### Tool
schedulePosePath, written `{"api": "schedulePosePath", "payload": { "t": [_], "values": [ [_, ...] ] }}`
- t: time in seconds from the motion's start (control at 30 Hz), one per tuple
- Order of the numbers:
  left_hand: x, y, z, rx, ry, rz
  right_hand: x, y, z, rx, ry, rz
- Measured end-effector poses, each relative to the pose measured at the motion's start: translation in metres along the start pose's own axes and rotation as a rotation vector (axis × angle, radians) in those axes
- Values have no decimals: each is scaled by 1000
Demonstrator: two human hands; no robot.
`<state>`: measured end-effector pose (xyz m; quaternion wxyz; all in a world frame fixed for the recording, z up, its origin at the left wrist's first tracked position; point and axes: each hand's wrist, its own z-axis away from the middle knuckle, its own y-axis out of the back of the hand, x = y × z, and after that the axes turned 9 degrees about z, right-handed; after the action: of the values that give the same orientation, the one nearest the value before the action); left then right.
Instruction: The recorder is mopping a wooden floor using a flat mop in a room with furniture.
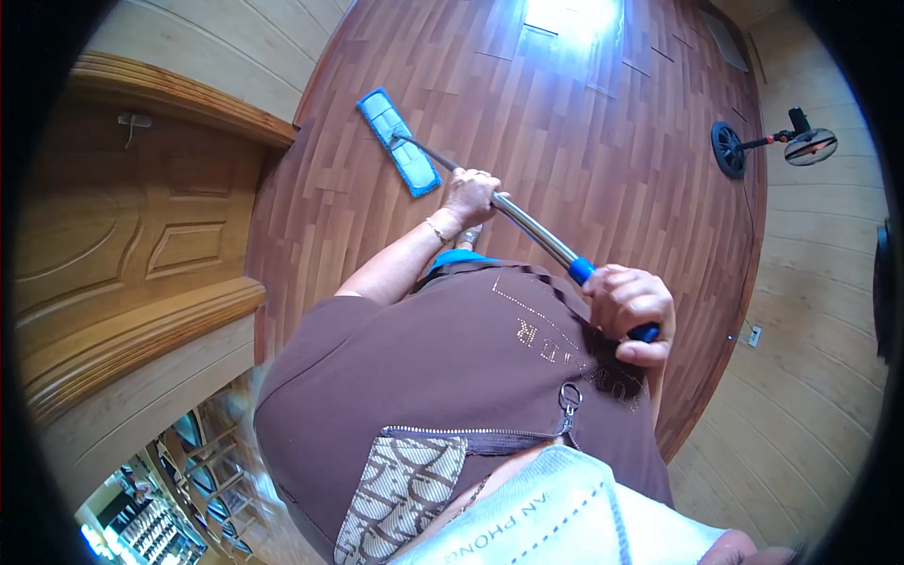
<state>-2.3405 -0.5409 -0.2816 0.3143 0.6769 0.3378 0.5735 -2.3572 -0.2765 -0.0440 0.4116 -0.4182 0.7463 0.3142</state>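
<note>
A flat mop with a light blue rectangular head (399,141) lies on the wooden floor, ahead and to the left. Its metal pole (535,226) slants back toward my body and ends in a blue grip. My left hand (471,198) is wrapped round the lower stretch of the pole, a bracelet on its wrist. Higher up, my right hand (633,309) is closed round the blue grip (644,331), whose end sticks out below the fingers. The mop head rests apart from the walls.
Brown plank floor (565,151) stretches ahead, with a bright glare at the far end. A wooden door (141,217) stands at left. By the right wall is a standing fan (728,149), its cord along the wall's foot. Shelves or racks (212,471) show at lower left.
</note>
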Motion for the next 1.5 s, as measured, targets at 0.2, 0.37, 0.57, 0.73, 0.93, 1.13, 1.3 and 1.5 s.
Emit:
{"api": "schedulePosePath", "payload": {
  "t": [0.2,0.37,0.57,0.73,0.93,1.13,1.3,1.5],
  "values": [
    [-33,14,38,83,138,-35,25,-9,-21,-77,-56,-11],
    [-30,5,57,85,172,-76,21,-9,-11,-62,-119,-51],
    [14,-10,47,29,46,-25,-27,-14,25,166,-139,16],
    [79,-49,19,-61,-87,-20,-77,0,83,200,-164,159],
    [158,-103,0,-265,-309,142,-133,-2,164,239,-176,365],
    [265,-150,-2,-548,-511,200,-205,-24,237,344,-241,608],
    [349,-186,10,-766,-772,234,-261,-52,275,368,-215,905],
    [424,-229,33,-1119,-1081,250,-294,-79,295,265,-166,1045]
  ]
}}
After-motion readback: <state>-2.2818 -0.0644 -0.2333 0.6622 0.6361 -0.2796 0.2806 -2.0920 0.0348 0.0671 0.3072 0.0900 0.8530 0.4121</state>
